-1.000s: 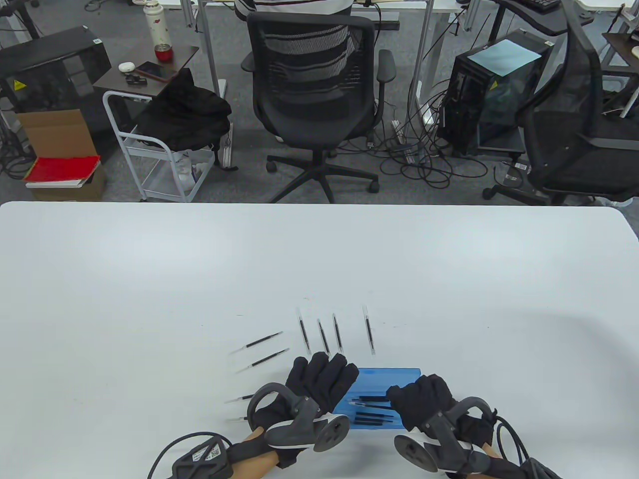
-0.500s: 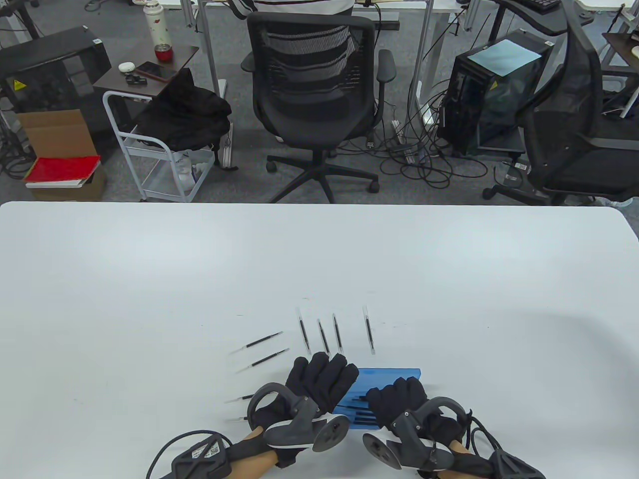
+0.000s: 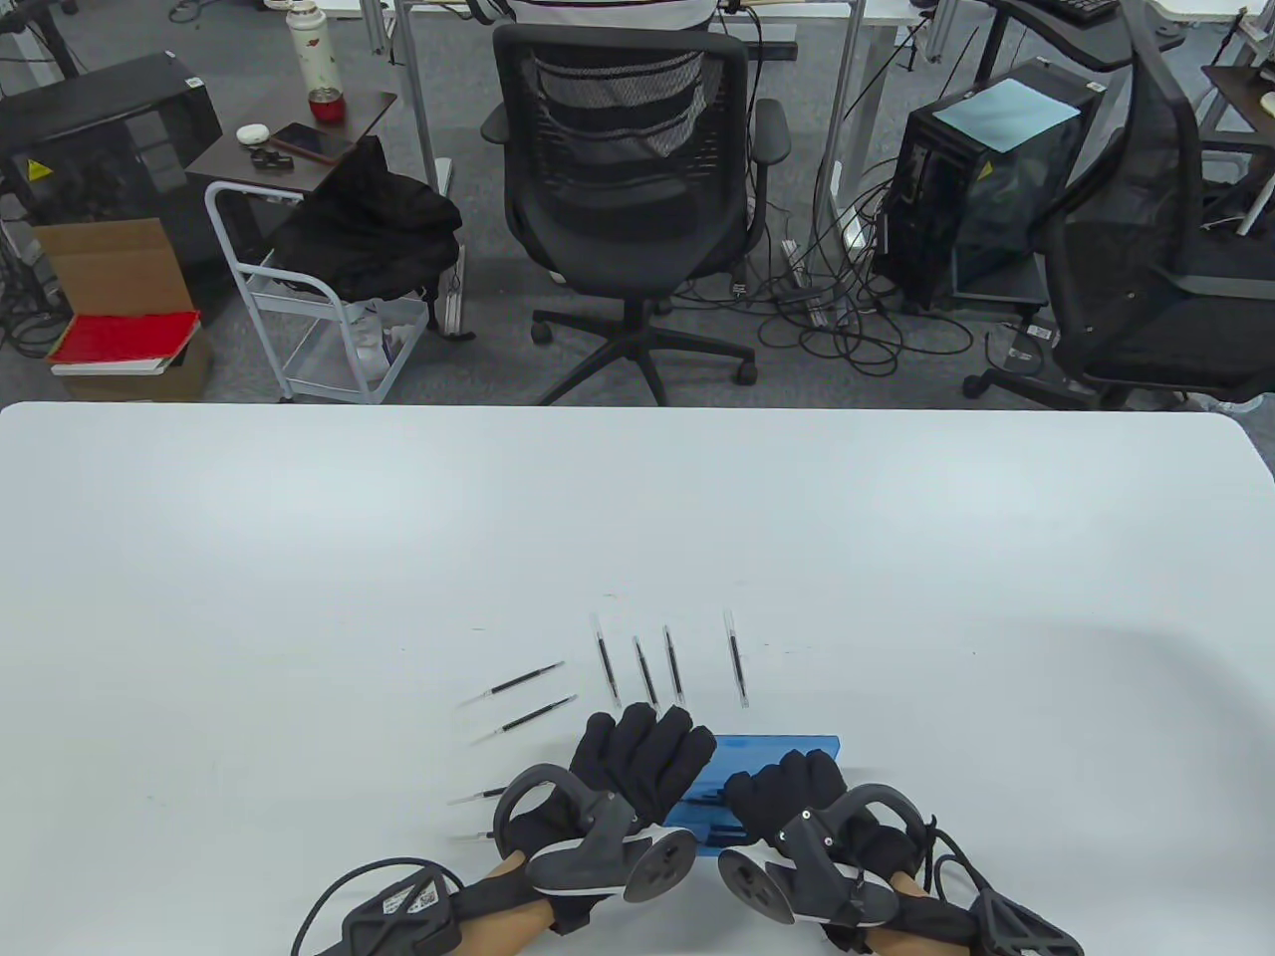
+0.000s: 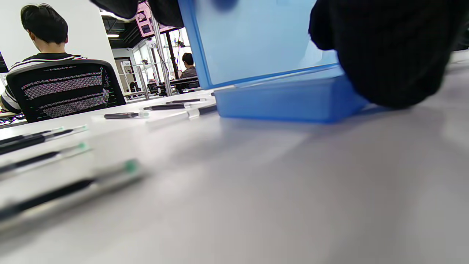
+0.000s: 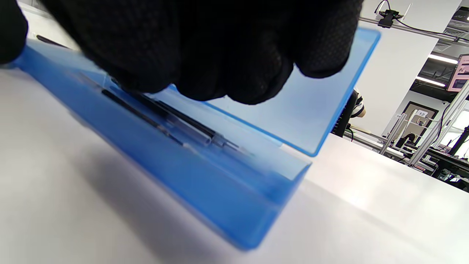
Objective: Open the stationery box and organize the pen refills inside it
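Gloves nearest the desk's (image 3: 299, 558) front edge: the left hand (image 3: 637, 762) lies at the left end of the blue stationery box (image 3: 787, 747), its fingers reaching over that end toward the raised lid (image 4: 256, 40), which the left wrist view shows standing up from the tray; whether this grip pinches the lid or only props it cannot be told. The right hand (image 3: 787, 797) hovers low over the open tray with fingers curled down into it, and in the right wrist view the fingertips (image 5: 234, 79) sit right above or on the pen refills in the box (image 5: 172, 119); if that grip has closed on one cannot be told. These dark refills lie lengthwise along the tray floor, side by side. Left of the left hand, two loose refills (image 3: 478, 797) poke out from behind the tracker, near the front edge. A little farther back and left lies a slanted pair of refills (image 3: 523, 697), one beside the other. Beyond the box, four more refills (image 3: 652, 667) lie nearly upright in the table view, three close together and one apart to the right. Past the desk stands a black office chair (image 3: 623, 189) on grey carpet, with a person in a striped shirt (image 4: 44, 55) seated in it, facing away.
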Demonstrator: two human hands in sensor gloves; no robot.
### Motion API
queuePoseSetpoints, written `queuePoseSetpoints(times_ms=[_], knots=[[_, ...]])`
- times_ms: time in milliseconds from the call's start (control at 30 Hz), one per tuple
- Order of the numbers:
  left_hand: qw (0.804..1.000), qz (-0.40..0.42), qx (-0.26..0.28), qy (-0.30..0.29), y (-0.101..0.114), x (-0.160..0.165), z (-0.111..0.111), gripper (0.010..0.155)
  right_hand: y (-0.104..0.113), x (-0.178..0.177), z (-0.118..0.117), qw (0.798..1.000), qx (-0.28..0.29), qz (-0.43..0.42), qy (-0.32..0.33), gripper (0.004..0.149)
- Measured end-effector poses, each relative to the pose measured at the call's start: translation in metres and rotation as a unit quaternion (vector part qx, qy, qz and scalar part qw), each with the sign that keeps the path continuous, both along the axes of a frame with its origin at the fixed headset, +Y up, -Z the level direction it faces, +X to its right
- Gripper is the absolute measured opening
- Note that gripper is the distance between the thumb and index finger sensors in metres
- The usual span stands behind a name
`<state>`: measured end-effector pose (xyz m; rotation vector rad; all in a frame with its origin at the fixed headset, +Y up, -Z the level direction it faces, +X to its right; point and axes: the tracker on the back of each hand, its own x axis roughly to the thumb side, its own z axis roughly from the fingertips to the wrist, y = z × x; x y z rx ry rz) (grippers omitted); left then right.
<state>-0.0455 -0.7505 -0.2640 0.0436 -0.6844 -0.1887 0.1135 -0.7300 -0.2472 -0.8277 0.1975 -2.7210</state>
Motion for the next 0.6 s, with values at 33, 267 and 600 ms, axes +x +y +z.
queuePoseSetpoints(times_ms=[33,267,600], knots=[[1.000,0.000,0.000,0.000,0.000,0.000,0.000,0.118,0.005,0.000,0.000,1.000,-0.005,-0.006,0.001,0.058],[1.000,-0.001,0.001,0.000,0.000,0.000,0.000,0.118,0.055,0.009,-0.005,0.996,-0.001,-0.091,-0.025,0.054],[1.000,-0.002,0.002,0.000,0.000,0.000,0.000,0.118,0.089,0.021,-0.077,0.988,-0.029,-0.099,-0.118,0.056]])
